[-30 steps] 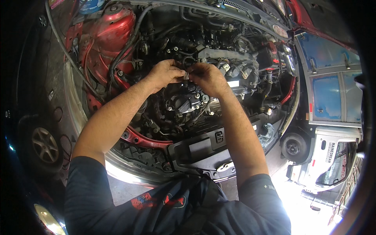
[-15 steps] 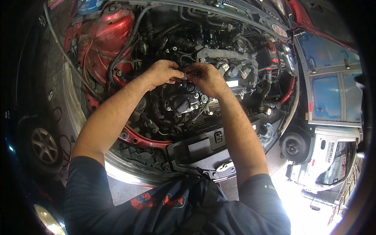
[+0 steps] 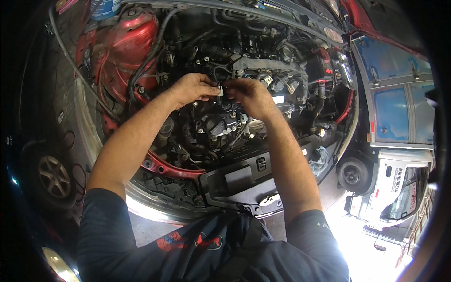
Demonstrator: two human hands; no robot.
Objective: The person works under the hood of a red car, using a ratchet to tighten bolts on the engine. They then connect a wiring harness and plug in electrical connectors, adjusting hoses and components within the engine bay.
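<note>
Both my hands are over the car engine (image 3: 270,64), held close together above its left half. Thumb and fingers of my left hand (image 3: 193,89) pinch a small pale connector-like piece (image 3: 220,91). Just to its right, my right hand (image 3: 251,96) has its fingers curled and pressed together beside that piece. Something dark may be between those fingertips, too small and shaded to make out. Below the hands lie a black ignition coil cover (image 3: 218,128) and thin wiring.
A red fender panel (image 3: 134,35) flanks the engine bay on the left, with a blue container (image 3: 104,9) on it. A black hose (image 3: 141,70) runs along there. The black front panel (image 3: 235,181) lies nearest me. A white truck (image 3: 401,188) stands at right.
The pale piece at my left fingertips shows more plainly now. My right fingertips have shifted slightly away from it. The view has moved a little.
</note>
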